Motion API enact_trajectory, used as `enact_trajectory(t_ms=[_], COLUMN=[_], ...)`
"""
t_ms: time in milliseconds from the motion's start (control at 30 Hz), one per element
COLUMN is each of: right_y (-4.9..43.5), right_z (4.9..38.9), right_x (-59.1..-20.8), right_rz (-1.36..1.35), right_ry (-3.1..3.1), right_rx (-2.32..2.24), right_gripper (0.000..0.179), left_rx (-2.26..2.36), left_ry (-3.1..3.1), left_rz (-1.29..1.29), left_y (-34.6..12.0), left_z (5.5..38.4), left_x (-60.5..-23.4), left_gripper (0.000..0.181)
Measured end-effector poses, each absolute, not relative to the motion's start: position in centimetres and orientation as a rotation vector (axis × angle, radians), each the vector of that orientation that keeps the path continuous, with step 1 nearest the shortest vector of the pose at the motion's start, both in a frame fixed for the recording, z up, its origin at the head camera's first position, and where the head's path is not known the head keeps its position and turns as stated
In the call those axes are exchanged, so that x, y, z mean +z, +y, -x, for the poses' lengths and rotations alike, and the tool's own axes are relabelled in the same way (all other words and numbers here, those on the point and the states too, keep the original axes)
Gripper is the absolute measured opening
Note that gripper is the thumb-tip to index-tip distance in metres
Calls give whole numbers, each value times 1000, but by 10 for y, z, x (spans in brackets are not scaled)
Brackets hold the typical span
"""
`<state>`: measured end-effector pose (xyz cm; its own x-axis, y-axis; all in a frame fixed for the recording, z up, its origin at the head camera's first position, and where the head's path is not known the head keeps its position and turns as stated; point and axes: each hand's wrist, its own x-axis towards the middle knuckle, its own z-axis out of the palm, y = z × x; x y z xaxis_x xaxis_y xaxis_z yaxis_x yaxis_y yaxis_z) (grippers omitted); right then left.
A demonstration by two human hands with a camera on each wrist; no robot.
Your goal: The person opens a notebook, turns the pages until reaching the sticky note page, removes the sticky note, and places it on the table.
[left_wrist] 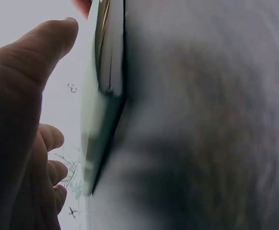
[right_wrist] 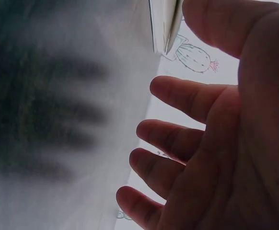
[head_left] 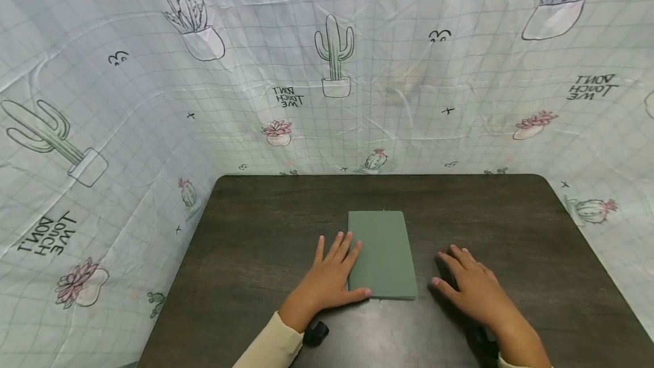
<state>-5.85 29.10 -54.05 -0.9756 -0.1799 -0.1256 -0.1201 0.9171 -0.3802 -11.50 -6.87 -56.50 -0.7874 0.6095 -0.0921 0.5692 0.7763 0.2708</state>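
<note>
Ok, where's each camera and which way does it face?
Head: worn on the head, facing forward and down at rectangular green book, left hand, right hand.
On left wrist: faces book's edge, dark brown tabletop; thumb, fingers show.
On right wrist: faces across tabletop; palm, fingers show.
Both wrist views share book, white cactus-printed cloth.

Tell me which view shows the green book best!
Head view: it shows the green book from above, nearly whole. The left wrist view shows it edge-on, cut off; the right wrist view, only a corner.
</note>
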Motion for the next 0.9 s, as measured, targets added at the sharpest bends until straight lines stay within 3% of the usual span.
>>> enact_trajectory(t_ms=[900], right_y=[285], right_z=[39], right_x=[-544], right_rz=[220], right_ry=[2911], right_rx=[-623], right_gripper=[73], left_rx=[206], left_ry=[2763], left_rz=[-1100], left_y=[-35], left_z=[105], left_x=[-566], left_gripper=[110])
